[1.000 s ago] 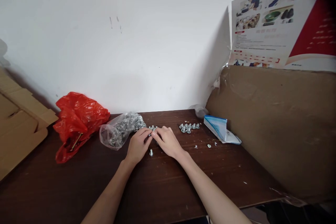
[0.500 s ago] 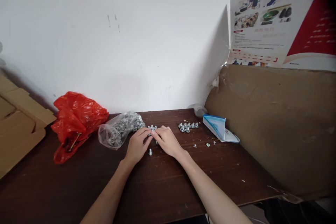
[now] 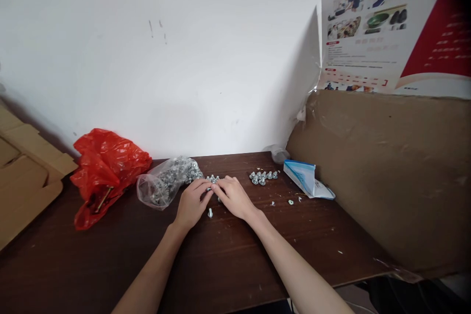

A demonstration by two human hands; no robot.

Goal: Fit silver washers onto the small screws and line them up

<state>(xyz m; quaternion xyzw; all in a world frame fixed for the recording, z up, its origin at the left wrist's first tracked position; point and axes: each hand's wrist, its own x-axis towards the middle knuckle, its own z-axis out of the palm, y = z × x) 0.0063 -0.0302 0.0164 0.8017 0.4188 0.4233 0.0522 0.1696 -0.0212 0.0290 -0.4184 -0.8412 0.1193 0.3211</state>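
Note:
My left hand (image 3: pixel 191 201) and my right hand (image 3: pixel 233 197) meet at their fingertips over the table. Both are closed, with thumbs and fingers pinched around a small silver bolt (image 3: pixel 209 189), mostly hidden by the fingers. Just beyond the fingertips stands a cluster of silver bolts (image 3: pixel 213 178), partly covered by my hands. Nearer to me, a single bolt (image 3: pixel 210 213) rests on its head, shank up. To the right of my right hand, several more bolts (image 3: pixel 262 178) stand grouped together.
A clear plastic bag of metal hardware (image 3: pixel 167 182) lies left of my hands, beside a red plastic bag (image 3: pixel 106 171). Cardboard (image 3: pixel 27 171) is at far left. A blue-and-white packet (image 3: pixel 307 180) lies before a large cardboard panel (image 3: pixel 386 171) at right. Small scraps dot the dark table (image 3: pixel 228 265).
The view has shifted very slightly. Both hands stay together in the same place, and the bolts and bags have not visibly moved.

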